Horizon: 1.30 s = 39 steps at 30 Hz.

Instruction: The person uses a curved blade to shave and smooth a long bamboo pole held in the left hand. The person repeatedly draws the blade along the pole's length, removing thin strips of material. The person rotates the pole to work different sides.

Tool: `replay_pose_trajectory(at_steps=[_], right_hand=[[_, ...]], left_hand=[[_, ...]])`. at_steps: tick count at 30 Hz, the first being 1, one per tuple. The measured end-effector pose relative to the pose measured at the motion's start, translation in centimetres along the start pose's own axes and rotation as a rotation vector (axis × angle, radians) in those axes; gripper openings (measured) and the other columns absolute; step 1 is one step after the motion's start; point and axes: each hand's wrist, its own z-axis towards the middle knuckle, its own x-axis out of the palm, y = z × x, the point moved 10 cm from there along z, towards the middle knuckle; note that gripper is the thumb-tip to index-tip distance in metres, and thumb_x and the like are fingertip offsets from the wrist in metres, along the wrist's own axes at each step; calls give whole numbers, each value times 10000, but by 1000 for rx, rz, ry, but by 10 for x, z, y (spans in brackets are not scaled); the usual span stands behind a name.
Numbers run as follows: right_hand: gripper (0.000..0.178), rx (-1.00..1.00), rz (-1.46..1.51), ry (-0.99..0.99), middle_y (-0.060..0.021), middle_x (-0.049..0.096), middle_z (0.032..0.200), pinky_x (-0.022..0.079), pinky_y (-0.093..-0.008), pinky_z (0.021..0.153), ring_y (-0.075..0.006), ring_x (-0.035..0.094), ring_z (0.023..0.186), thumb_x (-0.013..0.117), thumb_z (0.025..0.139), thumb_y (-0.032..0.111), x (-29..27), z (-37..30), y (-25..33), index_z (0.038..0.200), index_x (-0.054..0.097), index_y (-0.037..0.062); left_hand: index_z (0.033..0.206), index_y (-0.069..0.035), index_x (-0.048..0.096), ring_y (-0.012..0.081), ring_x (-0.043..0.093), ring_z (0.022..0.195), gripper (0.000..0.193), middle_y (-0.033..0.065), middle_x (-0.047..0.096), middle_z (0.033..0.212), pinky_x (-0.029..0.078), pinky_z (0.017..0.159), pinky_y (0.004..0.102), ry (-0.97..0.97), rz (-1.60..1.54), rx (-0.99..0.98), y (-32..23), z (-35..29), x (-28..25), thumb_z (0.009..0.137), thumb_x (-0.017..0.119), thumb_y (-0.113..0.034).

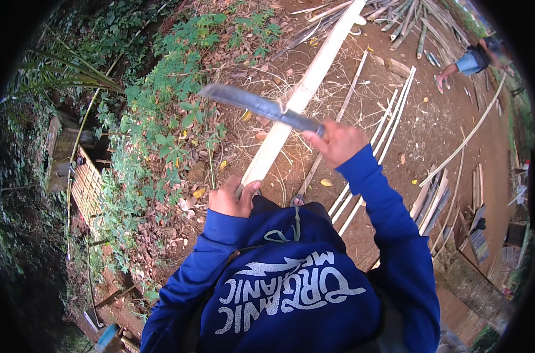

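Note:
A long pale strip of split bamboo or wood (pixel 314 82) slants from near my waist up toward the far right. My left hand (pixel 230 198) grips its near end, with thumb and fingers on its two edges. In my right hand (pixel 340 143) is the handle of a machete (pixel 250 104). The broad grey blade crosses over the strip and points to the left. A small curl of shaving (pixel 281 106) shows at the blade's edge. Whether the blade touches the strip I cannot tell for sure.
Thin pale strips (pixel 391 126) lie on the brown ground to my right, and fine shavings (pixel 267 150) are scattered ahead. A heap of bamboo poles (pixel 409 20) lies far off, near another person (pixel 472 60). Green plants (pixel 167 129) grow at the left. A tree trunk (pixel 476 288) stands at the lower right.

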Motion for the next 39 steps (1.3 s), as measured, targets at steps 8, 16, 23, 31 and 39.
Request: replay_pose_trajectory(at_steps=[8, 16, 23, 31, 39], right_hand=[[518, -96, 23, 36, -109, 597, 546, 482, -426, 423, -301, 623, 477, 543, 830, 617, -6, -12, 20, 774, 564, 102], [577, 26, -59, 66, -105, 569, 497, 495, -452, 433, -294, 627, 481, 498, 840, 644, -5, 7, 16, 846, 586, 74], [576, -198, -152, 12, -85, 555, 493, 469, -396, 413, -230, 591, 438, 462, 880, 619, -3, 8, 50, 810, 602, 65], [600, -175, -107, 136, -98, 533, 472, 485, -431, 406, -276, 579, 421, 415, 901, 620, -2, 30, 35, 813, 584, 50], [412, 376, 957, -80, 14, 409, 430, 330, -267, 336, -94, 425, 351, 601, 891, 446, 27, 43, -34, 819, 619, 41]], left_hand=[[682, -28, 563, 342, 574, 478, 312, 167, 549, 519, 450, 491, 401, -34, -8, 17, 15, -7, -8, 826, 689, -274], [712, -14, 564, 256, 591, 453, 307, 130, 563, 509, 439, 460, 358, -74, -80, 40, 5, 0, -14, 844, 672, -268], [744, -12, 606, 174, 584, 431, 268, 77, 563, 482, 436, 442, 313, -26, -134, -48, 30, -8, -23, 852, 669, -249], [753, -2, 614, 131, 582, 430, 254, 63, 579, 492, 442, 431, 278, 37, -137, -126, 61, -37, -28, 849, 682, -228], [759, 9, 633, 93, 572, 447, 225, 40, 575, 498, 424, 413, 246, 57, -251, -172, 138, -78, -44, 826, 706, -192]])
